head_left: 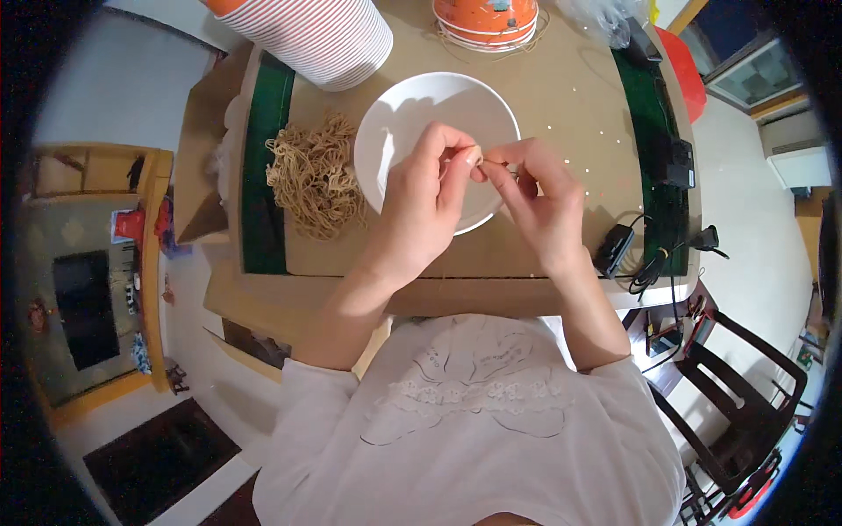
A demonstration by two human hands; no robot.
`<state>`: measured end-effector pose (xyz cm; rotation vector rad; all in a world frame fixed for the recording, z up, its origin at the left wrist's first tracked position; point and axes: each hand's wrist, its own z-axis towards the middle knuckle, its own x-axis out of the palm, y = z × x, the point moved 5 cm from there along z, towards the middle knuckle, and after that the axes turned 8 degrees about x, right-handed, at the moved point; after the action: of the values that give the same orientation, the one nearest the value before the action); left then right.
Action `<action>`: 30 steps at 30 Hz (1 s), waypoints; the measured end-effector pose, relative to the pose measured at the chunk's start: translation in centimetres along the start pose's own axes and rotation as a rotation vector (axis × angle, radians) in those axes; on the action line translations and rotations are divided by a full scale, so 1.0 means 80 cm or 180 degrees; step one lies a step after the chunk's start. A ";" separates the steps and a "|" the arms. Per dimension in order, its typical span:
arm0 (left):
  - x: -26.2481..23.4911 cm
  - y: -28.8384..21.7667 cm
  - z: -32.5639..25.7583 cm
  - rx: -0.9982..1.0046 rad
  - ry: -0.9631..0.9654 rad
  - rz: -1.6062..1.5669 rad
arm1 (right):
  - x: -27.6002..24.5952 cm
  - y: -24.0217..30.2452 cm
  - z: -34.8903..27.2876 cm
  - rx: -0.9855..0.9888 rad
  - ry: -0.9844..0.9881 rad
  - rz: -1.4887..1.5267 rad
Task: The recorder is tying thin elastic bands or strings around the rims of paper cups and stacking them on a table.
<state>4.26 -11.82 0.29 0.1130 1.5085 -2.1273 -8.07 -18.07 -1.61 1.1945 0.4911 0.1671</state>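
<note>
Over a round white tub with its open mouth up, my two hands meet with their fingertips close together. My left hand is closed in a pinch of thumb and forefinger. Pinched likewise, my right hand sits just beside it. A thin brown cord shows between the fingertips; most of it is hidden by the fingers. To the left of the tub lies a tangled heap of tan cords, close to its rim.
A tall stack of nested paper tubs leans at the far left. Beyond the white tub stands an orange tub with cord around its base. Small white bits dot the brown table covering. Black adapters and cables line the right edge.
</note>
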 end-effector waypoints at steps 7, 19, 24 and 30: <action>-0.010 -0.012 0.004 0.0193 -0.0173 0.0027 | -0.004 0.009 0.012 0.0354 0.0634 0.0348; -0.019 -0.020 -0.001 -0.0286 0.0340 -0.0225 | -0.014 0.002 0.014 0.0817 0.0779 0.0711; -0.011 -0.029 0.000 -0.0231 0.0402 -0.0573 | -0.021 0.002 0.015 0.0209 0.0945 0.0531; -0.017 -0.051 -0.005 -0.0173 0.0400 -0.1058 | -0.022 -0.006 0.011 0.0056 0.0870 0.0272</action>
<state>3.49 -9.98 4.13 -0.0269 1.7590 -2.3708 -9.29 -19.67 -1.33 1.2169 0.6814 0.4035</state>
